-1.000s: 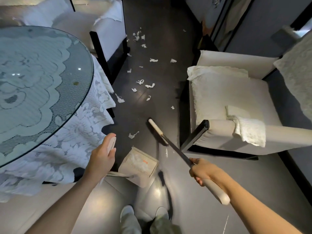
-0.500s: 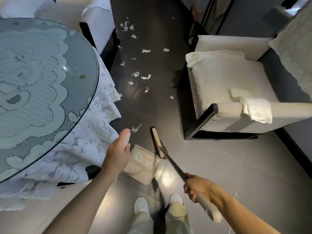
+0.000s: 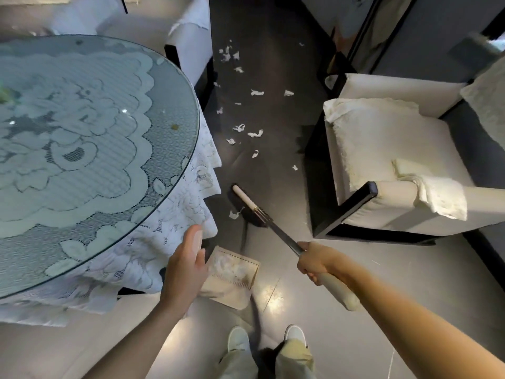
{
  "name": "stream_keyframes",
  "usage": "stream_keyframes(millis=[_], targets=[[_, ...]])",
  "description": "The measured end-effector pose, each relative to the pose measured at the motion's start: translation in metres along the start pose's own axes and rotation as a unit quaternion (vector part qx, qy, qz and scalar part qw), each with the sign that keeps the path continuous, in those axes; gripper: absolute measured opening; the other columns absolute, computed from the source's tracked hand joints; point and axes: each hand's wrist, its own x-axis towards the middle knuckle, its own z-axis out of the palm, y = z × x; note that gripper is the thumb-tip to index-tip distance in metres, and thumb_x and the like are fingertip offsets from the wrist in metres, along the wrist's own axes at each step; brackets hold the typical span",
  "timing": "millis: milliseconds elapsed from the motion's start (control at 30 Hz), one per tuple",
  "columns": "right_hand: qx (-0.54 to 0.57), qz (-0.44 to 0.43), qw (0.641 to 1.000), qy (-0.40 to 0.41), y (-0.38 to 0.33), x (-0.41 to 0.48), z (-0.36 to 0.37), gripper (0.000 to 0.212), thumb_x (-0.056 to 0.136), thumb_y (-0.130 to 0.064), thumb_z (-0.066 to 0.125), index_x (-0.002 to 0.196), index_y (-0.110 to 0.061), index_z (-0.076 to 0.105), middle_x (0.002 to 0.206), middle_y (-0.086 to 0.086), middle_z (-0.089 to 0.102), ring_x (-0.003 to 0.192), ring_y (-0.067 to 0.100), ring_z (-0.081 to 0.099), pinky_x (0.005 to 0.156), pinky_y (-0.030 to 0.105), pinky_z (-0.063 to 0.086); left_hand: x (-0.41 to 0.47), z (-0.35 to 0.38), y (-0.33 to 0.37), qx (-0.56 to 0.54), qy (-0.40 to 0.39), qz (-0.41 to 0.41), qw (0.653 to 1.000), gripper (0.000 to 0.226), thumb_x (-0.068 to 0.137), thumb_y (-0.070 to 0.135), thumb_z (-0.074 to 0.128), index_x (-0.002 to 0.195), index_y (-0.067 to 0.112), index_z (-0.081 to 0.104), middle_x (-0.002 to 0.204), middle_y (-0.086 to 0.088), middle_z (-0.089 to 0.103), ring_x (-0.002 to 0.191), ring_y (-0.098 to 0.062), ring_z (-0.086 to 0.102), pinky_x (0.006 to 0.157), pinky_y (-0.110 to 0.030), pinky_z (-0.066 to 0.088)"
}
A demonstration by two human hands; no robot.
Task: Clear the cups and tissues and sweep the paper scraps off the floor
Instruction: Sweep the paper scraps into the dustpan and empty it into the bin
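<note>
My right hand grips the handle of a broom, whose dark bristle head rests on the dark floor beside one white paper scrap. In my left hand is the upright handle of a beige dustpan, which sits on the floor near my feet and holds some white scraps. Several more paper scraps lie scattered along the floor farther ahead, between the table and the armchair.
A round glass-topped table with a white lace cloth fills the left. A white armchair with a black frame stands on the right. Another white seat is at the top, a dark cabinet beyond.
The broom head has swung forward and left, reaching the scrap near the tablecloth. My view moved forward, and both hands with dustpan and broom shifted along.
</note>
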Motion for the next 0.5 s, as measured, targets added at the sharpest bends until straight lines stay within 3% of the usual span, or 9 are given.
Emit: stream_keyframes(millis=[100,167,300,400,500], targets=[[-0.118,-0.044,0.992,0.032,-0.028,0.031,0.007,0.049,0.089,-0.009,0.051,0.136,-0.019,0.042,0.08,0.004,0.053,0.066,0.017,0.055,0.05,0.023,0.047,0.004,-0.006,-0.012,0.0,-0.001,0.007,1.0,0.043,0.091,0.004,0.051,0.13,0.021,0.046,0.115,-0.012,0.061,0.104,-0.034,0.057,0.076,-0.035,0.043],[-0.171,-0.054,0.983,0.03,-0.042,0.051,0.011,0.053,0.087,-0.005,0.05,0.139,-0.015,0.039,0.088,0.008,0.057,0.07,0.02,0.055,0.05,0.023,0.046,0.015,-0.006,-0.015,-0.006,0.02,0.013,1.0,0.044,0.09,0.001,0.052,0.129,0.019,0.047,0.11,-0.013,0.063,0.098,-0.034,0.058,0.068,-0.028,0.036],[-0.262,-0.061,0.963,-0.028,-0.052,0.063,0.025,0.058,0.084,-0.002,0.051,0.14,-0.011,0.037,0.097,0.011,0.057,0.079,0.022,0.054,0.06,0.026,0.049,0.045,-0.001,-0.01,-0.01,0.043,0.004,0.999,0.045,0.09,0.003,0.051,0.13,0.023,0.045,0.11,-0.015,0.063,0.098,-0.037,0.057,0.07,-0.032,0.038],[-0.312,-0.042,0.942,-0.114,-0.051,0.041,0.026,0.051,0.08,-0.004,0.05,0.132,-0.007,0.048,0.075,0.003,0.055,0.06,0.015,0.054,0.049,0.023,0.044,0.066,0.005,-0.001,-0.018,0.034,0.004,0.999,0.045,0.091,0.003,0.051,0.131,0.023,0.045,0.116,-0.014,0.062,0.104,-0.036,0.055,0.079,-0.036,0.04],[-0.211,-0.04,0.96,-0.18,-0.06,0.017,-0.004,0.049,0.086,-0.002,0.05,0.135,0.001,0.046,0.065,0.001,0.05,0.036,0.004,0.05,0.037,0.017,0.042,0.083,0.012,0.011,-0.037,0.018,0.004,0.999,0.045,0.092,0.005,0.05,0.131,0.026,0.043,0.117,-0.01,0.06,0.106,-0.031,0.054,0.08,-0.028,0.037]])
